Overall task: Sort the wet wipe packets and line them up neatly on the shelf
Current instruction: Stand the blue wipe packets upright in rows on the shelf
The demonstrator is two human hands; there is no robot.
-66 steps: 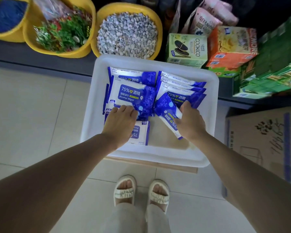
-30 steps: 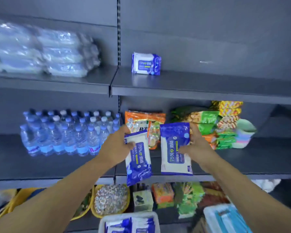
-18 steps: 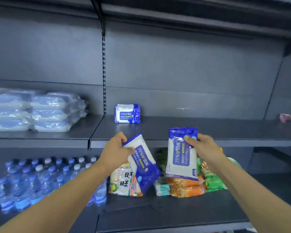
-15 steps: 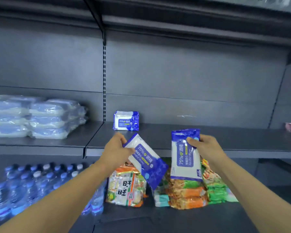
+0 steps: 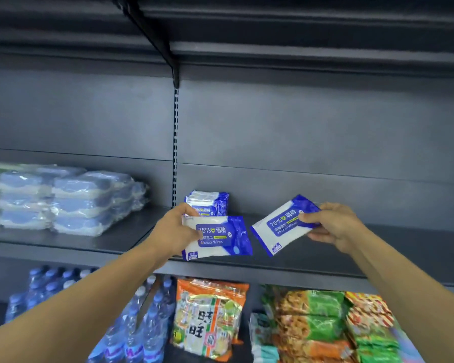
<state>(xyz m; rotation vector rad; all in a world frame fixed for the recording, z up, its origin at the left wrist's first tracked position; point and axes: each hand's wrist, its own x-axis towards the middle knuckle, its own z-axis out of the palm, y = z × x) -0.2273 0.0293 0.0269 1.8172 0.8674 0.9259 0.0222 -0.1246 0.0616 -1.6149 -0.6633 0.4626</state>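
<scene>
Two blue-and-white wet wipe packets are shown held over the grey shelf (image 5: pixel 312 254), with a shelved packet (image 5: pixel 207 203) at the back wall taken as the landmark. The left packet (image 5: pixel 216 237) is held level directly in front of the shelved packet and appears to be at or just above the shelf surface; it is gripped at its white end by the left hand (image 5: pixel 174 231), thumb on the printed face and fingers curled behind. The right packet (image 5: pixel 283 225) is held tilted, to the right of the landmark and clear of the shelf, pinched at its blue end between thumb and fingers of the right hand (image 5: pixel 333 225). The packets are judged light, soft and pliable, with smooth film that may slip; a hold across a short end, as shown, is judged suitable. Wrapped bundles (image 5: pixel 63 200) are stacked to the left of the landmark; water bottles (image 5: pixel 131 323) and snack bags (image 5: pixel 210 318) are seen below it.
</scene>
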